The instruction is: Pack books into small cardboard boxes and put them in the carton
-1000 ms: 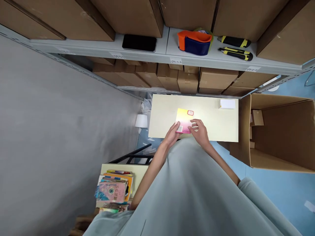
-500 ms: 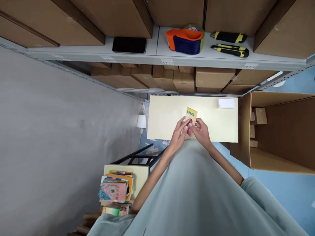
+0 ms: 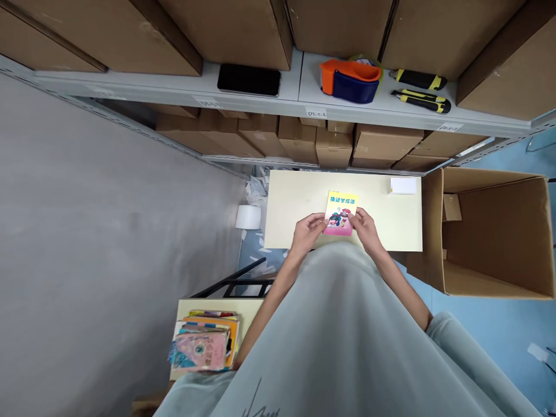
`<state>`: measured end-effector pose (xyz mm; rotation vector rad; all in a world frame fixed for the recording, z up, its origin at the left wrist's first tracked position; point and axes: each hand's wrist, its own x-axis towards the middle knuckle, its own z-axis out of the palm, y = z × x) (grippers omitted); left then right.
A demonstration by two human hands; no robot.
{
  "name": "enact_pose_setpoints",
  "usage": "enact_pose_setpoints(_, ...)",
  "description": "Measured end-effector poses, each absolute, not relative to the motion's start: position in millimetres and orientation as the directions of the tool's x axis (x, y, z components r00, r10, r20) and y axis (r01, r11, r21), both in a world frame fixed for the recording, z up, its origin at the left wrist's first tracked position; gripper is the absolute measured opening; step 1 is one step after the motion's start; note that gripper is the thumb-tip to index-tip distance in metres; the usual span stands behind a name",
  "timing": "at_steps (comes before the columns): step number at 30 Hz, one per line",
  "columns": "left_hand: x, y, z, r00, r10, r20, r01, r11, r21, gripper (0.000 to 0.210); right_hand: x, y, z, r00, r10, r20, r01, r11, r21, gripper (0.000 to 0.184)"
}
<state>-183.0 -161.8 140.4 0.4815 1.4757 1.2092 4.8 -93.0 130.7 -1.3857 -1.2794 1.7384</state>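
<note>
Between my two hands is a small book (image 3: 340, 213) with a yellow and pink cover, cartoon figures and blue Chinese lettering, its front facing up. My left hand (image 3: 307, 233) pinches its left edge near the lower corner, thumb on the cover. At the opposite edge, my right hand (image 3: 366, 227) grips it with the thumb on top; those fingers are partly hidden beneath. Under the book lies the pale table (image 3: 291, 202). A small white box (image 3: 403, 186) rests near the table's far right corner.
A shelf ahead carries a phone (image 3: 249, 79), an orange and blue tape dispenser (image 3: 350, 81), two utility knives (image 3: 420, 90) and cardboard boxes. On the right stands a large open carton (image 3: 495, 231). Several stacked books (image 3: 202, 347) lie at lower left; a wall is beyond them.
The book has turned from a tilted, narrow view to face up flat. My hands have moved apart from its middle to its left and right edges. The camera view has shifted slightly.
</note>
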Motion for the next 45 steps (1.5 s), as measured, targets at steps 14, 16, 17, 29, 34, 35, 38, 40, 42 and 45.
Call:
enact_pose_setpoints(14, -204, -168, 162, -0.330, 0.931, -0.157, -0.029, 0.157, 0.987, 0.018, -67, -122, 156, -0.268, 0.910, -0.315, 0.095, -0.301, -0.949, 0.056)
enact_pose_setpoints(16, -203, -171, 162, -0.277, 0.954, -0.117, -0.009, 0.120, 0.993, 0.011, -72, -122, 156, -0.246, 0.915, -0.319, 0.093, -0.305, -0.948, 0.051)
enact_pose_setpoints(17, -202, -172, 162, -0.257, 0.961, -0.106, -0.007, 0.108, 0.994, 0.010, -73, -121, 155, -0.221, 0.919, -0.327, 0.111, -0.309, -0.945, 0.049)
enact_pose_setpoints(29, -257, -160, 133, -0.010, 0.855, -0.519, -0.503, 0.445, 0.741, 0.061, -54, -105, 162, -0.320, 0.860, -0.396, 0.121, -0.378, -0.918, 0.040)
enact_pose_setpoints(34, -256, -155, 131, -0.003, 0.871, -0.492, -0.470, 0.433, 0.769, 0.052, -49, -100, 157, -0.369, 0.841, -0.396, 0.169, -0.358, -0.918, 0.046)
enact_pose_setpoints(35, -253, -154, 130, -0.028, 0.874, -0.485, -0.444, 0.424, 0.790, 0.050, -47, -99, 155, -0.384, 0.838, -0.387, 0.167, -0.349, -0.922, 0.048)
enact_pose_setpoints(38, -248, -151, 129, -0.129, 0.894, -0.430, -0.323, 0.372, 0.870, 0.036, -40, -95, 150, -0.416, 0.849, -0.327, 0.183, -0.274, -0.944, 0.044)
enact_pose_setpoints(40, -246, -152, 130, -0.193, 0.921, -0.339, -0.198, 0.301, 0.933, 0.022, -34, -93, 148, -0.420, 0.872, -0.252, 0.229, -0.167, -0.959, 0.030)
enact_pose_setpoints(42, -246, -153, 132, -0.242, 0.943, -0.230, -0.062, 0.221, 0.973, 0.006, -28, -91, 145, -0.415, 0.893, -0.172, 0.276, -0.056, -0.960, 0.016)
enact_pose_setpoints(45, -244, -157, 138, -0.284, 0.950, -0.134, 0.072, 0.160, 0.984, 0.009, -22, -90, 140, -0.409, 0.908, -0.091, 0.304, 0.041, -0.952, 0.014)
